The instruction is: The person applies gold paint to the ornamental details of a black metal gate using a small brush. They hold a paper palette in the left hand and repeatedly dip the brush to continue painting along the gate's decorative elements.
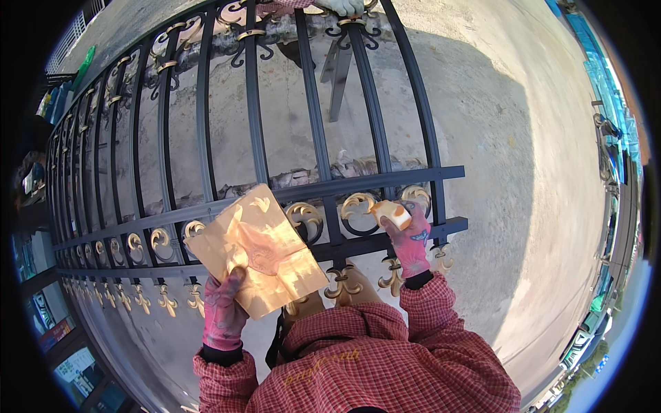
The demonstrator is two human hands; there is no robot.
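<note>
the person is leaning over a black metal fence panel (275, 138) that is lying flat across the middle of the frame, propped on rough logs (303, 175) above a concrete floor (496, 172). the right hand (409, 241), in a pink glove, is pinching a small pale sponge (392, 213) between thumb and fingers and pressing it against a gold scroll (359, 205) between the two lower rails, right of centre. the left hand (222, 310), also gloved, is at the lower left of centre, its thumb and fingers clamped on the near edge of a gold-smeared square of card (256, 249), which is lying tilted over the rails just left of the scrolls being touched.

by the look of it, the step in hand is dabbing gold onto the scrolls, with the card serving as a shield or palette; which one i cannot tell. the scrolls further left along the rail are already showing gold. the next move is likely calling for light, careful dabs that stay on the curl and off the black bars, and for sliding the card along to the neighbouring scroll.

another gloved hand (342, 7) is resting on the far end of the panel at the top edge.
</note>
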